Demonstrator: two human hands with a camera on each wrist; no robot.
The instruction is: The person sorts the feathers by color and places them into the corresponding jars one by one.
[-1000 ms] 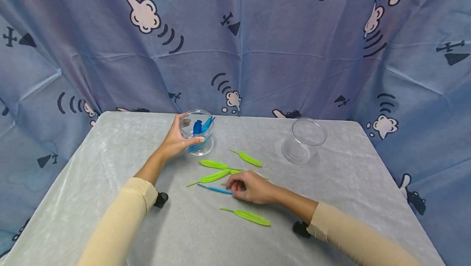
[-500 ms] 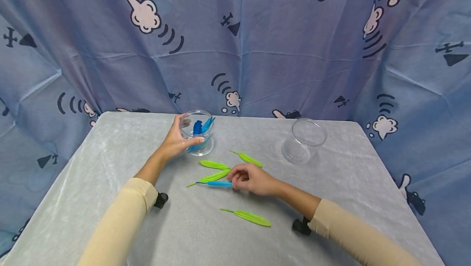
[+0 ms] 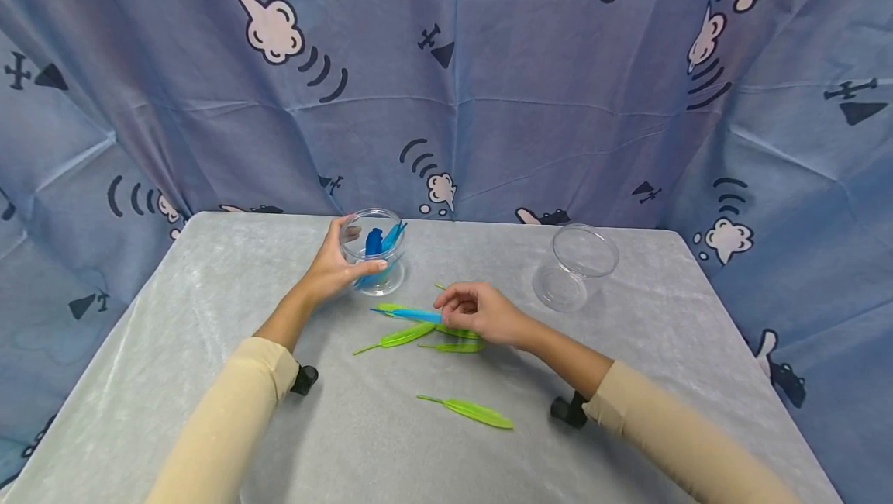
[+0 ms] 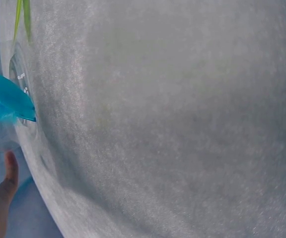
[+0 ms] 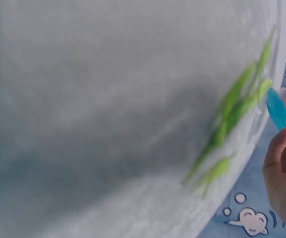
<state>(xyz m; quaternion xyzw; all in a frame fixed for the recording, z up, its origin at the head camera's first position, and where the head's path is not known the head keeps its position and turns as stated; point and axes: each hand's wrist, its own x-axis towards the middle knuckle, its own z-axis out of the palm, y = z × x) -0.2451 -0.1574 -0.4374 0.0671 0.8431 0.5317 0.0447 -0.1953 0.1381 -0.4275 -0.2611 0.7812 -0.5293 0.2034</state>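
- While the right hand is over the middle of the table, its fingers and thumb pinch a slim light-blue feather.
- Feather position: broad end between the right fingertips; thin quill end projects leftward from them, clear of the grip. In the head view it overlaps the green feathers; contact with them cannot be told.
- Right wrist view: same feather extends from the fingertips at the right edge, partly cropped.
- Left hand: thumb across the near side of a transparent round jar, fingers around its far left side; jar grasped, upright on the table.
- Jar contents: a dark-blue piece, shape unclear, and light-blue feathers, one reaching the rim on the right. Left wrist view shows turquoise feather vanes through the wall.
- Loose bright-green feathers lie crossed on the table below and left of the right hand, some partly hidden by it.
- A single bright-green feather lies apart, nearer the person.
- A second transparent round jar stands to the right, well apart from the first.
- Both arms: beige sleeves, black device at each wrist.
- Behind: blue printed curtain.
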